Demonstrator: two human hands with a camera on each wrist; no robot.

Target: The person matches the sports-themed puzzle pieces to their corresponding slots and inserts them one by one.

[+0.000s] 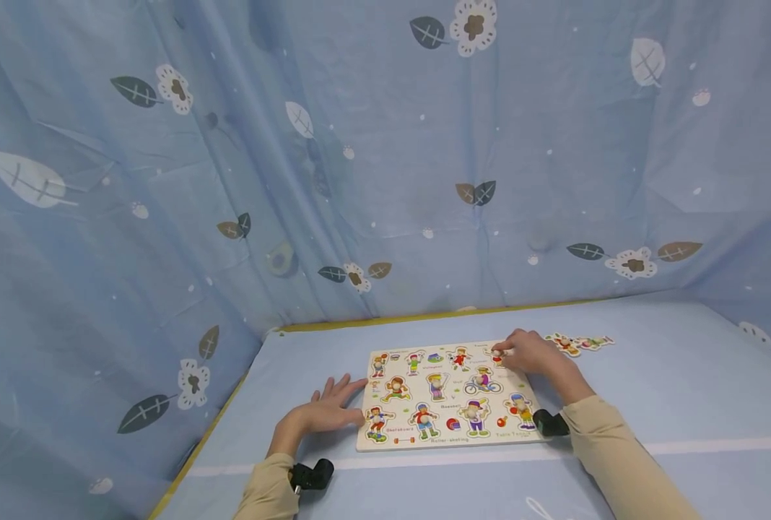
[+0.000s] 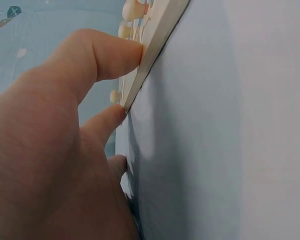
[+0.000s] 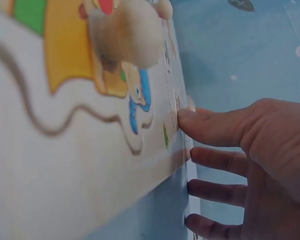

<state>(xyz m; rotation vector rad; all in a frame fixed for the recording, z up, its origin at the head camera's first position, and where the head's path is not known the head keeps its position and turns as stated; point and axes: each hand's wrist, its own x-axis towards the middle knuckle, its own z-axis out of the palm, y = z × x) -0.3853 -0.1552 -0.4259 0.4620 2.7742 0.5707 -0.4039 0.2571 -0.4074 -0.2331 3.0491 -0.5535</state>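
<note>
A pale wooden peg puzzle board [image 1: 450, 443] with painted sports figures lies flat on the table. My left hand [image 1: 325, 410] is at its left edge, fingers spread, and the thumb [image 2: 117, 57] touches the board's side. At the upper right corner, my right hand [image 1: 533, 354] pinches a small figure piece [image 1: 498, 360] by its knob. In the right wrist view the thumb [image 3: 210, 125] is beside that knob, and the other visible fingers reach past the board's edge. The index finger is hidden there.
Two loose figure pieces, one nearer [image 1: 564, 344] and one farther right [image 1: 593, 342], lie beyond the right hand. Knobbed pieces such as the cyclist [image 1: 483, 381] sit on the board. A patterned blue curtain [image 1: 385, 180] hangs behind the blue-covered table [image 1: 314, 347].
</note>
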